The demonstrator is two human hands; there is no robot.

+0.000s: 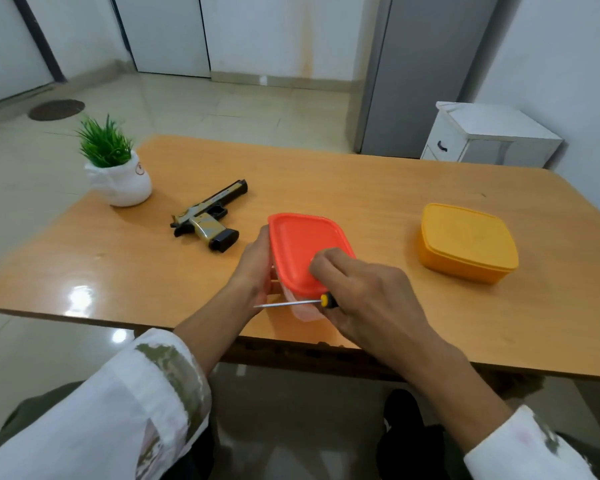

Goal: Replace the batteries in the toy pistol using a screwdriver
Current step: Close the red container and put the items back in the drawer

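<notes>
Holding the screwdriver (300, 302) tucked in the right hand (371, 299), fingers curled around its black-and-yellow handle with the thin metal shaft poking out leftward, while that same hand's fingertips press on the orange lid (303, 249) of a clear plastic container (305, 311) at the near edge of the wooden table (361, 188). The left hand (257, 265) is wrapped around the container's left side, fingers closed against the wall, thumb up by the lid's rim. The toy pistol (210, 216), gold and black, is lying flat on its side to the left of the container, apart from both hands, muzzle pointing away toward the far side. Further left sits a little potted plant (115, 168) in a white pot, and off to the right there's a closed yellow container (468, 242).
</notes>
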